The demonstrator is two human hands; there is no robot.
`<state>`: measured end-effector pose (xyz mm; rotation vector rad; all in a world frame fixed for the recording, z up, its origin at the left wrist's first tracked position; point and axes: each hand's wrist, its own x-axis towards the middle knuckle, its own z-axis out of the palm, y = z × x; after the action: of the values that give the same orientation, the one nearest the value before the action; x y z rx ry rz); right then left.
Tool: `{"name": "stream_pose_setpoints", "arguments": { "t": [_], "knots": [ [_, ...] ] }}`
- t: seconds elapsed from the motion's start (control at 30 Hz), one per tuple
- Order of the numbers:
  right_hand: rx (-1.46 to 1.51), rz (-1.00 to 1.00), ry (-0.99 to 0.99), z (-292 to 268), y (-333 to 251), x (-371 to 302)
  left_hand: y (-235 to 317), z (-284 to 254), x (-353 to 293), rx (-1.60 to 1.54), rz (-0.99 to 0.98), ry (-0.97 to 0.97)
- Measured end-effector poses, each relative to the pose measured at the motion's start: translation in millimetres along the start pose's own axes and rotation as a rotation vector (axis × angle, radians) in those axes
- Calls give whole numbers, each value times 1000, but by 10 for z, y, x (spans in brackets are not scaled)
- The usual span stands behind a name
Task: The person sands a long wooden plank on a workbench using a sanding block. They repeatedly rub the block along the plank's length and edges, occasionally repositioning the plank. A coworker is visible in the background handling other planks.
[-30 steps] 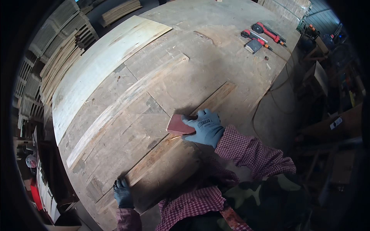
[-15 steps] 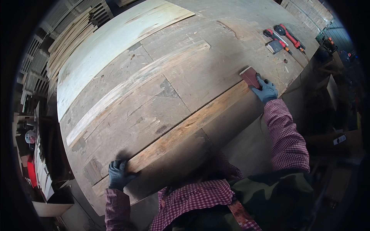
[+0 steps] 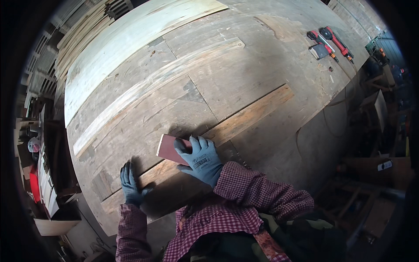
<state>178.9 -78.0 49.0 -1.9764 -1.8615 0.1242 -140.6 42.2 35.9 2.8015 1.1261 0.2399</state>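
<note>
A long, narrow wooden board (image 3: 257,107) lies slantwise across the near part of the worktable, its far right end higher in the picture. My right hand (image 3: 203,161), in a blue-grey work glove, grips a reddish-brown sanding block (image 3: 168,147) and presses it on the board left of its middle. The block's pale edge faces left. My left hand (image 3: 130,185), gloved alike, rests across the board near its left end. Its fingers stretch over the far edge and the thumb stands apart. The glove hides part of the block's right end.
Behind lies a second, paler wooden strip (image 3: 152,83). A large light sheet (image 3: 126,41) covers the table's far left. Two red-and-black power tools (image 3: 336,41) and a dark block (image 3: 318,51) sit at the far right, a hose trailing. Stacked planks (image 3: 83,37) stand beyond the left edge.
My right hand has slid the sanding block along the board from its right end to left of its middle, close to my left hand. My left hand keeps its place; its fingers look straighter.
</note>
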Motion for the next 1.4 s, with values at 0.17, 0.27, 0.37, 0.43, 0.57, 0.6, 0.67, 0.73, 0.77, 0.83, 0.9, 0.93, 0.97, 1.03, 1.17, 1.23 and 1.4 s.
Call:
{"name": "stream_pose_setpoints", "arguments": {
  "t": [0.17,0.27,0.37,0.43,0.57,0.6,0.67,0.73,0.77,0.83,0.9,0.93,0.97,1.03,1.17,1.23,1.4],
  "knots": [
    [-123,317,131,-522,1254,-106,48,-86,-32,-4,-7,-32],
    [-426,663,130,-789,2489,-241,48,-57,-6,-1,12,-37],
    [-425,964,87,-1098,3279,-229,25,-56,5,-1,22,-42],
    [-423,1054,73,-1134,3276,-164,81,-62,32,-15,-10,-47],
    [-440,795,107,-811,2513,-223,19,-37,-36,-81,-39,8],
    [-435,671,91,-698,2191,-277,10,-28,-64,-120,-61,18],
    [-262,366,72,-433,1372,-229,-37,11,-100,-208,-52,85],
    [-183,79,91,-114,482,-131,-35,26,-95,-285,-80,187],
    [-150,-14,70,29,74,-32,-48,80,-127,-322,-99,250],
    [-87,-124,-24,292,-569,118,-58,91,-84,-354,-126,341],
    [-19,-241,-142,357,-817,212,-104,114,-83,-387,-164,373],
    [6,-293,-180,350,-860,238,-129,114,-98,-386,-161,378],
    [39,-373,-206,292,-717,256,-153,93,-122,-358,-148,339],
    [0,-352,-170,14,-223,176,-137,48,-180,-339,-134,295],
    [-276,-145,-235,-899,1544,-160,-101,-9,-137,-381,-169,271],
    [-252,-93,-232,-1209,2613,-507,-113,31,-109,-451,-165,315],
    [-186,-266,-385,-912,1876,-175,-39,14,-135,-551,-193,344]
  ]
}}
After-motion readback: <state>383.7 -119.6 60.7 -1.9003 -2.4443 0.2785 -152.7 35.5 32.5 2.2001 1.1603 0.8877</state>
